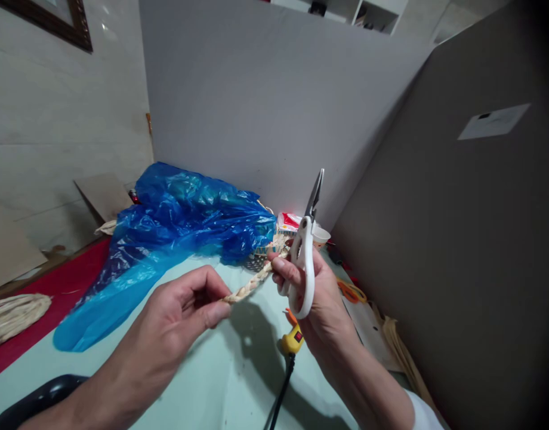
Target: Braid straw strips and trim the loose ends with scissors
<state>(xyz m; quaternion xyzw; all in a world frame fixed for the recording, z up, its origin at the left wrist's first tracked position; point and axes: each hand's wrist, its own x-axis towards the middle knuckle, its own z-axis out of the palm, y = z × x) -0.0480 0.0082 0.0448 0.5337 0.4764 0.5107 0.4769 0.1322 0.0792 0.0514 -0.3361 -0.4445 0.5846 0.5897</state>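
Observation:
A pale braided cord [252, 285] is stretched between my two hands above the table. My left hand [189, 310] pinches its lower end between thumb and fingers. White-handled scissors [307, 257] sit in my right hand [317, 283], blades pointing up and away from the cord. The thumb and fingers of that same hand also grip the cord's upper end. Just below my right hand, a yellow tool [293, 339] with a red switch and a black cable lies on the table.
A crumpled blue plastic bag [189, 209] covers the table's back left. Behind my right hand are a white bowl [320, 235] and a red-and-white packet [289, 221]. Coiled pale strands [17, 316] lie far left, an orange cord [351, 291] at right. Grey panels [265, 107] enclose the back and right.

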